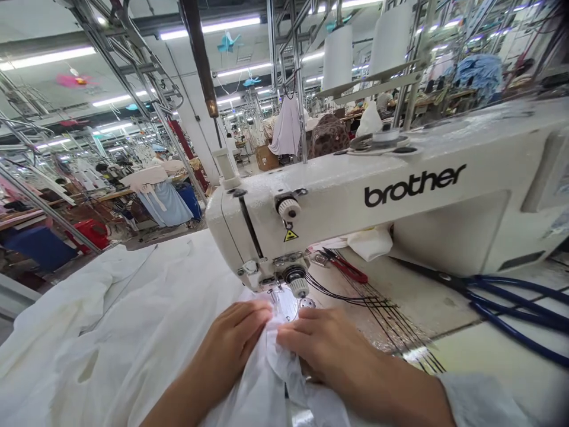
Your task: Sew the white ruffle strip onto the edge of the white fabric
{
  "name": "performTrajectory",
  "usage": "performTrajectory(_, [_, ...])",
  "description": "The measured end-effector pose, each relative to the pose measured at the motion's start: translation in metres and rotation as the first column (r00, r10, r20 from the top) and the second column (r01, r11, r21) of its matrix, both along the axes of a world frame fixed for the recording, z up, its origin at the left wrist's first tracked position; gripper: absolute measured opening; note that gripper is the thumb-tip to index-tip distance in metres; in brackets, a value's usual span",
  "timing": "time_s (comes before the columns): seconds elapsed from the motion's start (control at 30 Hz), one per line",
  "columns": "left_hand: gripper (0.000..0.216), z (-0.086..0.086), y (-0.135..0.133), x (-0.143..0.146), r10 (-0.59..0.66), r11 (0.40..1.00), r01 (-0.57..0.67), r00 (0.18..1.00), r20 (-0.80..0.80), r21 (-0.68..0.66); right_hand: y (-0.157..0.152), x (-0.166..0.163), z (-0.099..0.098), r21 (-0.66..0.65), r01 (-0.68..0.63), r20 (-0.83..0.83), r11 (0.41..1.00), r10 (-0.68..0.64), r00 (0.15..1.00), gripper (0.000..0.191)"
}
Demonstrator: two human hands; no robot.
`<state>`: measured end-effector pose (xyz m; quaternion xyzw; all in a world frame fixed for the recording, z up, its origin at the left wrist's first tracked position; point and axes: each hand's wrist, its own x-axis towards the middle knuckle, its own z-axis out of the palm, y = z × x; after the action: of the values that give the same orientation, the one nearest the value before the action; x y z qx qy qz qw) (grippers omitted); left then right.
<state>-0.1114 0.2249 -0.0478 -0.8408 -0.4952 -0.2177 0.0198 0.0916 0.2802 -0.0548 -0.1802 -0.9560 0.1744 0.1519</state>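
A white sewing machine [338,207] marked "brother" stands before me, its lamp lighting the needle area. White fabric [146,296] spreads over the left of the table and runs under the presser foot, which is partly hidden. My left hand [235,332] pinches the fabric just left of the needle plate [287,303]. On the other side, my right hand [322,341] has its fingers closed on the fabric edge close to the foot. Between the two hands a folded strip of the cloth hangs toward me.
Red-handled thread snips [349,268] lie behind the needle area. Large scissors with blue handles [515,302] rest at the right under the machine arm. Thread cones [338,59] stand above. Blue cloth [164,201] hangs from a table in the left background.
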Motion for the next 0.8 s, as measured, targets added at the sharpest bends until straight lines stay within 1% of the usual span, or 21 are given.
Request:
performTrajectory(0.1, [0.019, 0.0, 0.007, -0.001, 0.028, 1.0, -0.028, 1.0, 0.01, 0.003, 0.006, -0.003, -0.005, 0.031, 0.024, -0.012, 0.999, -0.024, 1.0, 0.01])
performTrajectory(0.2, [0.02, 0.002, 0.008, -0.001, 0.041, 0.999, -0.041, 0.999, 0.021, -0.036, 0.007, -0.003, -0.007, -0.01, 0.022, -0.034, 1.0, -0.023, 0.999, 0.006])
performTrajectory(0.27, [0.022, 0.005, 0.005, 0.0, 0.047, 0.996, -0.046, 0.999, 0.014, -0.078, 0.006, 0.001, -0.004, -0.046, 0.021, -0.057, 0.999, -0.023, 0.998, 0.009])
performTrajectory(0.33, [0.025, 0.01, -0.002, 0.003, 0.062, 0.99, -0.064, 0.998, -0.016, -0.127, 0.006, 0.006, 0.0, -0.078, 0.009, -0.086, 0.997, -0.016, 0.996, 0.015])
performTrajectory(0.4, [0.029, 0.015, -0.014, 0.007, 0.08, 0.981, -0.088, 0.995, -0.056, -0.171, 0.006, 0.013, 0.003, -0.099, -0.015, -0.116, 0.995, 0.004, 0.993, 0.014])
performTrajectory(0.43, [0.029, 0.017, -0.02, 0.009, 0.087, 0.98, -0.096, 0.994, -0.062, -0.172, 0.006, 0.017, 0.005, -0.104, -0.03, -0.129, 0.994, 0.017, 0.992, 0.014])
performTrajectory(0.5, [0.03, 0.017, -0.034, 0.01, 0.082, 0.988, -0.086, 0.996, -0.036, -0.13, 0.006, 0.024, 0.006, -0.113, -0.074, -0.147, 0.991, 0.057, 0.987, 0.015])
performTrajectory(0.57, [0.032, 0.014, -0.045, 0.009, 0.058, 0.994, -0.057, 0.998, 0.005, -0.093, 0.005, 0.03, 0.006, -0.14, -0.117, -0.19, 0.983, 0.09, 0.978, 0.019])
performTrajectory(0.6, [0.036, 0.012, -0.049, 0.008, 0.036, 0.994, -0.036, 0.999, -0.001, -0.099, 0.004, 0.033, 0.006, -0.17, -0.126, -0.228, 0.977, 0.085, 0.97, 0.021])
performTrajectory(0.67, [0.043, 0.008, -0.054, 0.007, -0.006, 0.992, -0.002, 0.998, -0.063, -0.124, 0.002, 0.036, 0.008, -0.28, -0.093, -0.32, 0.955, -0.001, 0.947, 0.021])
performTrajectory(0.73, [0.045, 0.007, -0.055, 0.009, -0.011, 0.994, -0.004, 0.992, -0.127, -0.113, 0.001, 0.038, 0.011, -0.423, -0.038, -0.38, 0.905, -0.139, 0.915, 0.014])
performTrajectory(0.8, [0.042, 0.008, -0.053, 0.015, 0.008, 0.995, -0.026, 0.985, -0.171, -0.101, -0.001, 0.038, 0.013, -0.515, -0.012, -0.395, 0.857, -0.225, 0.891, 0.014])
